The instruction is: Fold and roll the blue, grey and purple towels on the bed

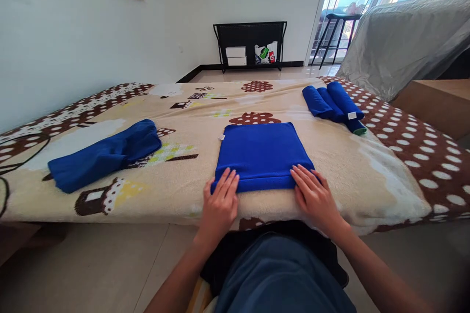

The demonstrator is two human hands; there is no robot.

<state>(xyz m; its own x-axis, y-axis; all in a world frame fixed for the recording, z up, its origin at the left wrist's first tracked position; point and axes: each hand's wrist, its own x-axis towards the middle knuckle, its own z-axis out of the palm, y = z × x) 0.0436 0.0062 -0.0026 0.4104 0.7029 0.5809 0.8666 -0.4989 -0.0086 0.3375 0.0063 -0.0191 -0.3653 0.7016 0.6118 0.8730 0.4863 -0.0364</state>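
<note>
A blue cloth (260,149) lies flat in front of me, its near edge turned over in a narrow fold. My left hand (222,198) rests on the near left corner, fingers stretched out on the fold. On the near right corner lies my right hand (314,193), its fingers also extended and flat on the cloth. A small white tag (221,137) sticks out at the cloth's left side. Several rolled blue cloths (332,102) sit together to the far right, one with a white label. Left of me is another blue cloth (105,154), loosely folded and creased.
Everything lies on a patterned fleece blanket (191,176) with a brown, white-dotted border. A black cable (22,156) loops at the left edge. Beyond stand a black rack (249,36), a stool (340,29) and a plastic-covered piece of furniture (407,34).
</note>
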